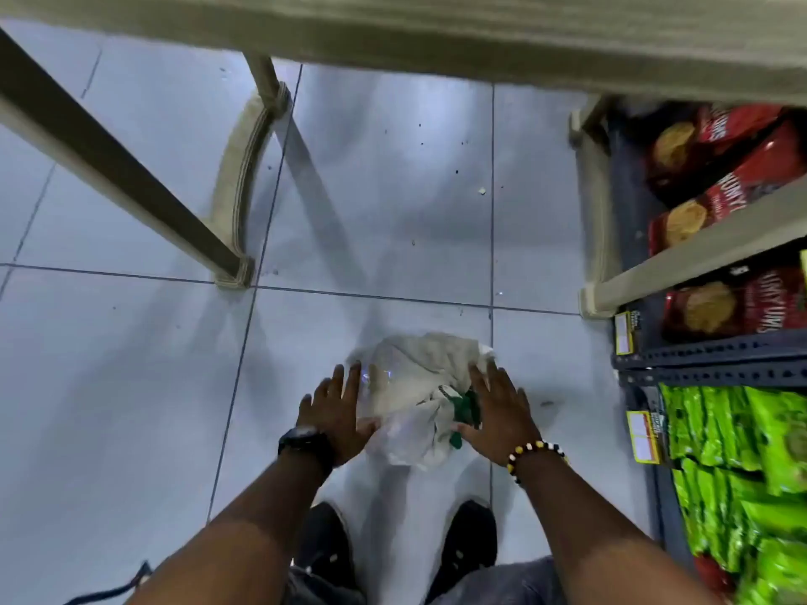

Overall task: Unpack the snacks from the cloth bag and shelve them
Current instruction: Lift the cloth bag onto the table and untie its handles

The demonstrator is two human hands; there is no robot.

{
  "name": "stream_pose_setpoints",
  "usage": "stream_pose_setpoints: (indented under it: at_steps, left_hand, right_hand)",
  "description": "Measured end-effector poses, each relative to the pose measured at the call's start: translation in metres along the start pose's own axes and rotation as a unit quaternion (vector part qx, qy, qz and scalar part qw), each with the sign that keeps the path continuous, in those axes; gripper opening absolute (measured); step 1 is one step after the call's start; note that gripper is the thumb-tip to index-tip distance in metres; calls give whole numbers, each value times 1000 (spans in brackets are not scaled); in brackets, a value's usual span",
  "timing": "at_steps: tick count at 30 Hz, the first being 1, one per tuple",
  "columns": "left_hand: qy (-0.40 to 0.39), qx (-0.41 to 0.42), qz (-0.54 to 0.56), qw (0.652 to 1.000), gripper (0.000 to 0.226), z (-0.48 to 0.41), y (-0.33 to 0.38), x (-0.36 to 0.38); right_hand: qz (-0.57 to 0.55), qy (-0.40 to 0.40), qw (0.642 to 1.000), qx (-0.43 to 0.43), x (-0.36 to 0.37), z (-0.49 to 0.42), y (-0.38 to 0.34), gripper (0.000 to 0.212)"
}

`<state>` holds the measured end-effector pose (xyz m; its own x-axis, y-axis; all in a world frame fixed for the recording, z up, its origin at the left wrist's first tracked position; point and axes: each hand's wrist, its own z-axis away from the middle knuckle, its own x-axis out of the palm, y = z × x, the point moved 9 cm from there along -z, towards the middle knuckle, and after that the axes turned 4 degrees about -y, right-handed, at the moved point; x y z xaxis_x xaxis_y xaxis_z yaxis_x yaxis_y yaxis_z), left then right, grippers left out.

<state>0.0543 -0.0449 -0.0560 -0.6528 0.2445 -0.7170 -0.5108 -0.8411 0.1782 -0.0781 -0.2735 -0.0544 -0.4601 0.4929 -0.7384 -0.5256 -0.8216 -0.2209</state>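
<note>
Bag (415, 373) lies crumpled between left hand (336, 408) and right hand (498, 408), both released and empty; grabbing its bottom could dump its contents.

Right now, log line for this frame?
cloth bag: on floor | left hand: open, at its left | right hand: open, at its right | contact: unclear
</note>
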Motion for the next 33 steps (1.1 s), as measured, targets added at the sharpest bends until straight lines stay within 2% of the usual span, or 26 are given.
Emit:
stream_pose_setpoints:
  at_steps: [3, 4, 6, 8, 9, 10, 12, 14, 17, 27, 33]
  left_hand:
    - [-17, -36, 33, 999, 107, -32, -10, 24]
    - [-27, -43, 36, 998, 102, -37, -12, 31]
    - [-23, -32, -7, 999, 73, -47, -7, 37]
    - [5, -25, -40, 999, 46, -54, -1, 30]
    - [20, -29, -35, 999, 41, -56, 0, 25]
    - [26, -33, -30, 999, 40, -56, 1, 21]
    - [34, -26, -33, 999, 44, -55, 7, 12]
    - [42, -20, -37, 998, 47, -49, 7, 2]
    - [56, -23, -20, 998, 41, -38, 5, -14]
    - [66, -65, 58, 994, 30, 5, -3, -56]
    - [78, -57, 44, 994, 32, 61, 3, -124]
  right_hand:
    - [-32, -45, 998, 11, 35, -37, 4, 112]
    - [-43, -66, 997, 17, 42, -46, 4, 113]
    - [-33, -95, 995, 10, 58, -64, 0, 107]
    - [-10, -99, 995, -13, 62, -72, -6, 84]
    - [-11, -84, 996, -22, 60, -73, -9, 71]
    - [-13, -67, 997, -26, 56, -70, -12, 61]
    - [-13, -34, 999, -24, 43, -62, -14, 55]
    - [-2, -19, 1000, -17, 28, -51, -13, 56]
    - [-22, -1, 1000, -15, 5, -38, -15, 58]
    - [-60, -12, 997, -37, -46, -1, -55, 61]
    - [-58, 7, 997, -40, -109, 59, -82, 63]
